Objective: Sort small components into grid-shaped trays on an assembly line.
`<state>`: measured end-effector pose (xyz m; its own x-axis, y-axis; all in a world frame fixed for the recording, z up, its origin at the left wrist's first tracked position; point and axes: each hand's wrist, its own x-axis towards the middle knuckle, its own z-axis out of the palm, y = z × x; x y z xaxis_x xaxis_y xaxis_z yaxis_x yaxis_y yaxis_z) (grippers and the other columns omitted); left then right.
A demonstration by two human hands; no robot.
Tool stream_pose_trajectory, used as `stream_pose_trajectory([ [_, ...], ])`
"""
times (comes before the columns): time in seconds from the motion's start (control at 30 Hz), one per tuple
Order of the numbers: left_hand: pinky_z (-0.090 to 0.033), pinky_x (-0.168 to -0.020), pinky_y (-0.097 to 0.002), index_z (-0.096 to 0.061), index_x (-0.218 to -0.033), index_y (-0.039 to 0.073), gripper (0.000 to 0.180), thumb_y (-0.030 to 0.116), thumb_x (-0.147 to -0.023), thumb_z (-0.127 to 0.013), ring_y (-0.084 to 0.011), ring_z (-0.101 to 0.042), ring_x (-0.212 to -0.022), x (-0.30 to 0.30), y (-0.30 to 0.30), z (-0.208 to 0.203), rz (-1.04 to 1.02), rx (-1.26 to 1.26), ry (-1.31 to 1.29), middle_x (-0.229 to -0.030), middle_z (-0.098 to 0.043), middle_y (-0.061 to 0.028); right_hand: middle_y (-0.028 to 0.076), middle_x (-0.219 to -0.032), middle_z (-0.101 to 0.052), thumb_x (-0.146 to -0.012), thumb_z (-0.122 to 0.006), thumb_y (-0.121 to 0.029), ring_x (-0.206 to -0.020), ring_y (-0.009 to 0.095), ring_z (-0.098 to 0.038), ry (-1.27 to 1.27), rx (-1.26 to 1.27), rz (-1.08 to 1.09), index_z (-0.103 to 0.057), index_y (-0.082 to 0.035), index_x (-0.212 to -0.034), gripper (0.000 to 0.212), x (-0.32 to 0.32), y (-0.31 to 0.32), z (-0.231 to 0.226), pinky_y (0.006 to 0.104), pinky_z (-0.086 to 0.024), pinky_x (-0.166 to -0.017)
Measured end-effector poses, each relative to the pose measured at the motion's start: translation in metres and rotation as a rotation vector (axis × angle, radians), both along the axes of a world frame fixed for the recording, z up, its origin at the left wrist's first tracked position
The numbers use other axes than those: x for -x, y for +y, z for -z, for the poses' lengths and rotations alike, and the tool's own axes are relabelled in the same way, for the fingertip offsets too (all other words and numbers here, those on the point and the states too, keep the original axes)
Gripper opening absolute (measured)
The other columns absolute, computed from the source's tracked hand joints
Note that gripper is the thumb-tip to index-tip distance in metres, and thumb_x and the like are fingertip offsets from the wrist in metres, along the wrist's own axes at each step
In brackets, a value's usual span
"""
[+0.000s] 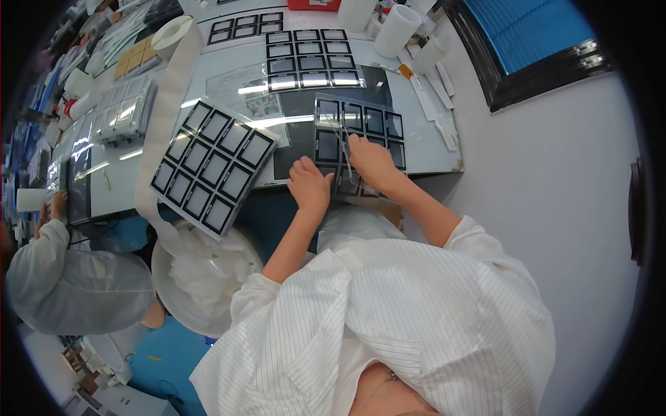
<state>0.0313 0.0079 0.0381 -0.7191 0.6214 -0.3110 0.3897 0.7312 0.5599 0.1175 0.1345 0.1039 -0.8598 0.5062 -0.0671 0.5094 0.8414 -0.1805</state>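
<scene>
At the far left, a co-worker (80,291) in a pale garment sits at the same table (430,154). Above this person, a stack of clear trays (125,107) stands on the table. Next comes a wide white roll (172,35); its strip (147,184) runs down over the table's front edge toward a white tub (186,313) heaped with crumpled white material (208,270). A tilted panel of black frames (211,166) lies left of my hands, its near corner jutting past the table edge above the tub. Two more framed panels, a farther one (246,26) and a nearer one (312,61), lie toward the back.

My left hand (310,186) is at the near left side of the work panel (374,121), fingers bent and thumb extended; I cannot tell whether it grips or merely rests. The work panel, also black-framed, lies before me at the front of the table, partly over a dark mat (295,152). My right hand (371,163) is above it, fingers folded closed on thin clear film (345,139).

To the right of the back panels stands a white cylinder (397,33); a white glove (447,132) lies near the table's right edge. A blue blind (534,31) fills the dark-framed window at upper right.
</scene>
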Motion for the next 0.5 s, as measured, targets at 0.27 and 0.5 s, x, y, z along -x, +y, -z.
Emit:
stream_pose_trajectory([
  [0.27,-0.014,-0.111,-0.0547,-0.034,-0.142,0.009,0.069,0.042,-0.086,-0.058,-0.0382,-0.022,-0.139,-0.026,0.022,0.048,0.463,-0.241,0.638,-0.15,-0.028,-0.0138,0.021,-0.088,-0.064,-0.082,-0.056,-0.013,-0.079,0.038,-0.065,-0.004,0.067,-0.15,-0.052,0.003,-0.1,0.025,-0.004,0.02,0.056,0.0448,-0.053,-0.069],
  [0.5,-0.017,-0.111,-0.0549,-0.044,-0.139,0.018,0.07,0.054,-0.081,-0.059,-0.0388,-0.027,-0.136,-0.022,0.015,0.053,0.477,-0.32,0.628,-0.145,-0.036,-0.0126,0.022,-0.081,-0.064,-0.074,-0.06,-0.008,-0.079,0.038,-0.064,-0.096,0.074,-0.207,-0.064,0.005,-0.077,0.014,0.014,0.081,-0.002,0.0436,-0.052,-0.071],
])
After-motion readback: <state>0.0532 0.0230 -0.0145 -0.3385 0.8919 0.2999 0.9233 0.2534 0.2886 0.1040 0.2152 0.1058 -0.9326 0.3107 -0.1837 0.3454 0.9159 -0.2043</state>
